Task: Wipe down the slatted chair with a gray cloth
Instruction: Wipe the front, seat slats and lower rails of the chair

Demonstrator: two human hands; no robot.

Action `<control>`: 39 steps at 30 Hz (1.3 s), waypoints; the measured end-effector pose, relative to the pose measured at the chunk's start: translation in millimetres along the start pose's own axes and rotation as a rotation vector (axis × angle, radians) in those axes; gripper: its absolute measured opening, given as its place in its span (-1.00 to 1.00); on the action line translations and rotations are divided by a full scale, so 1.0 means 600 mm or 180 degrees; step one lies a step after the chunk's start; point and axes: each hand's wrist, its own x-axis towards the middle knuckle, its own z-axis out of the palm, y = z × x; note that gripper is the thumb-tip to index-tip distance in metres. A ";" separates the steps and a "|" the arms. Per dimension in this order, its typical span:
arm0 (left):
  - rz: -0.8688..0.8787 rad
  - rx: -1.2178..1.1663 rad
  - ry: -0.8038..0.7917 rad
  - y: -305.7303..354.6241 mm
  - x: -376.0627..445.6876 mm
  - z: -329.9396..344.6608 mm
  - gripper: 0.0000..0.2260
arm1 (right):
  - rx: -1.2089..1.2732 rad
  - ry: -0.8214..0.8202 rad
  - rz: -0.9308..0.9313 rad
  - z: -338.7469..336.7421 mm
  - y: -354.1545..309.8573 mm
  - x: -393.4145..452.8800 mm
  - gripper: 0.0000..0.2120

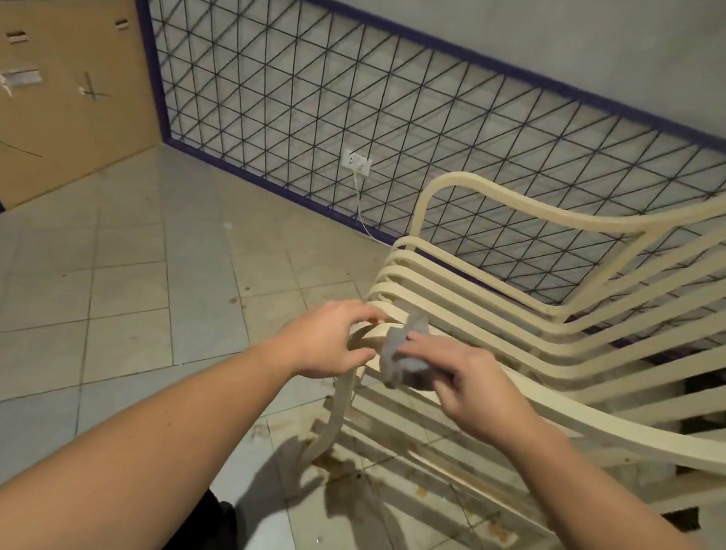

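A cream slatted chair [546, 330] stands at the right on the tiled floor, its seat slats running toward the wall. A small gray cloth [401, 351] is draped over the front end of the near armrest. My right hand [482, 396] grips the cloth and presses it on the armrest. My left hand [328, 340] curls its fingers and thumb around the curved front tip of the same armrest, just left of the cloth. Part of the cloth is hidden under my right fingers.
A wall with a black wire grid [331, 96] runs behind the chair, with a white socket [358, 164] and cable. A brown board [50, 86] leans at the left. Stained floor tiles [111, 308] spread left of the chair, with dirt under its legs.
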 end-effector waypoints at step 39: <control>-0.0625 -0.3679 0.0254 0.185 0.007 -0.129 -0.69 | 0.3904 0.0299 0.1671 -0.061 -0.030 0.017 -0.33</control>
